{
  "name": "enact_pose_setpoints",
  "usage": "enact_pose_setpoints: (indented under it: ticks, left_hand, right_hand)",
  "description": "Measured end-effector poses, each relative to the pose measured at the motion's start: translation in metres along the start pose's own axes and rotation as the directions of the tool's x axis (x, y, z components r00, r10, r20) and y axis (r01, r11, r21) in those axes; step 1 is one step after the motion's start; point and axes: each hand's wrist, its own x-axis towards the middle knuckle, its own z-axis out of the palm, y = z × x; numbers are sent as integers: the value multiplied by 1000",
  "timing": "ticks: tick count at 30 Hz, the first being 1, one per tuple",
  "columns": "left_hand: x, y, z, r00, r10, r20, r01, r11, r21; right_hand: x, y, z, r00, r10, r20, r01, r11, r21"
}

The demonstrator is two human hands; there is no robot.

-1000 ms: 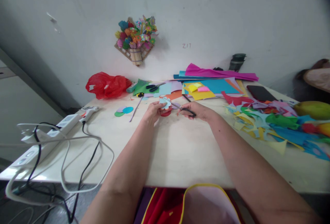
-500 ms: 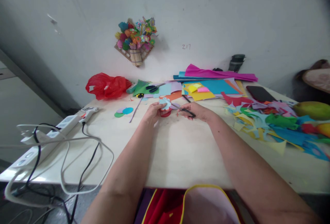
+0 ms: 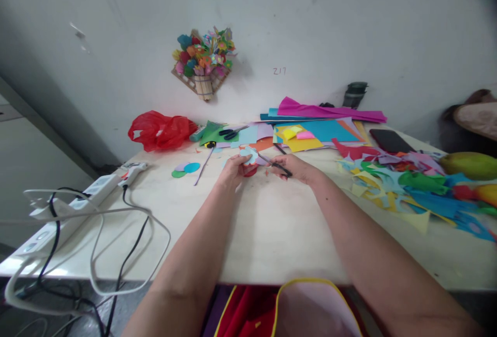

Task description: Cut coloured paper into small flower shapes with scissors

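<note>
Pinching light-blue paper flower point(image 3: 252, 155) over table point(image 3: 279, 233) with your left hand point(image 3: 234, 167); your right hand point(image 3: 292, 165) is gripping scissors point(image 3: 283, 169), blades near flower's edge. Petal outline looking mostly shaped; blur possibly hiding uncut parts. Finished discs point(image 3: 191, 167) lying left, scraps point(image 3: 425, 182) right.

Tabletop point(image 3: 279, 233): left hand point(image 3: 233, 167) holding pale-blue paper flower point(image 3: 249, 156); right hand point(image 3: 293, 165), black-handled scissors point(image 3: 280, 167), blades at flower's rim. Left edge: white power strip point(image 3: 83, 205). Far-left corner: red bag point(image 3: 161, 131).
</note>
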Motion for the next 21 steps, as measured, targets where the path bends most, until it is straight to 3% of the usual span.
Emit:
enact_pose_setpoints:
  ticks: [15,21]
  left_hand:
    - [-3,1,5,999,-25,-37,25,1000,5]
    - [-4,5,4,996,-87,-5,87,995,46]
  right_hand:
    - [0,5,-4,998,16,56,-20,996,83]
    - [-4,1,-9,986,96,134,-101,994,33]
